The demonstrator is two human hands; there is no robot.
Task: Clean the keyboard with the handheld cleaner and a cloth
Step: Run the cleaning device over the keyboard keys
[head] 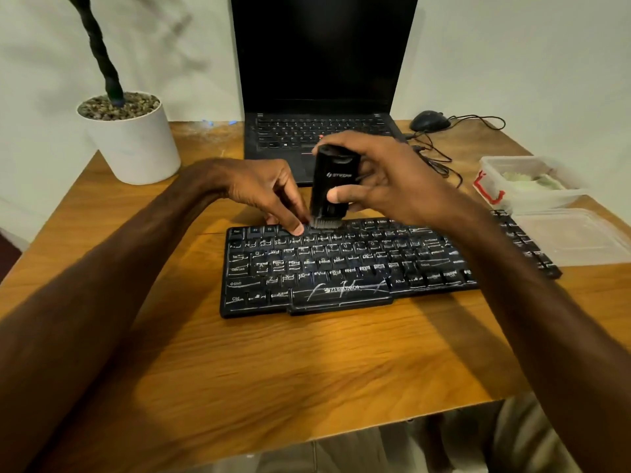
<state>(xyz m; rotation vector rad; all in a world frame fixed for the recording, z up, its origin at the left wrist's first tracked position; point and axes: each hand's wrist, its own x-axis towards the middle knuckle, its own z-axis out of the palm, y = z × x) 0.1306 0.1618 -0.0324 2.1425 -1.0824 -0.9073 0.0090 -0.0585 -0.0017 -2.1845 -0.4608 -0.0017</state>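
The keyboard lies in the middle of the table, a little toward the right edge, and its keys carry many pale streaks. The right hand grips the handheld cleaner around its black body and holds it nearly upright. The brush at its lower end touches the top row of keys. The left hand has its fingers bent downward, and one fingertip rests on the same row just beside the brush. I cannot tell whether this hand pinches something or only steadies the keyboard.

I judge that the brushing is at its beginning, because most keys look dirty.

Several things could go wrong from here. The left fingertip is very close to the bristles, so a stroke toward the left edge could run into it. If this hand lifts, the light keyboard may slide toward the laptop behind it. A hard push can bend the bristles flat, and then the dirt between the keys stays there. A long stroke toward the right edge could bring the forearm against the plastic box standing there. Something pale lies in this box, but I cannot say if it is the cloth.
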